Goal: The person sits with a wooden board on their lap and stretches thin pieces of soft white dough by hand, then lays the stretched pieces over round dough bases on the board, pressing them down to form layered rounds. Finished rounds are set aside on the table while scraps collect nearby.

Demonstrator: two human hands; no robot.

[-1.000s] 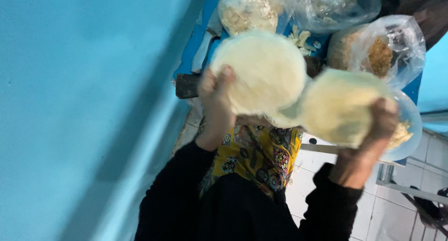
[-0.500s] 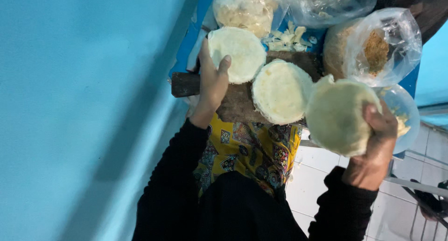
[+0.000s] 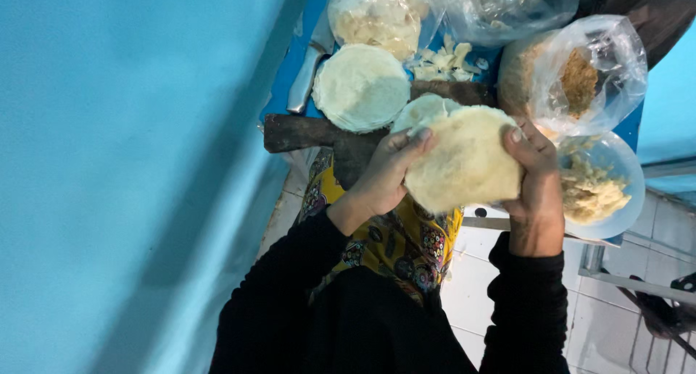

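Both my hands hold one pale round dough wrapper (image 3: 464,160) above my lap. My left hand (image 3: 384,178) pinches its left edge and my right hand (image 3: 536,178) grips its right edge. Just behind it, another round wrapper (image 3: 419,110) lies on a dark wooden board (image 3: 297,131), partly hidden by the held one. A stack of round wrappers (image 3: 360,88) rests farther back on the same board.
A clear bowl of crumbly yellowish filling (image 3: 598,189) sits by my right hand. Plastic bags (image 3: 580,77) of food crowd the blue tabletop (image 3: 284,84), with dough scraps (image 3: 444,61) and a knife (image 3: 303,78). A blue wall (image 3: 109,164) fills the left; white floor tiles (image 3: 616,323) lie below.
My hands were apart, each with a wrapper. The left one laid its wrapper on the board, then both hands came together on a single wrapper.
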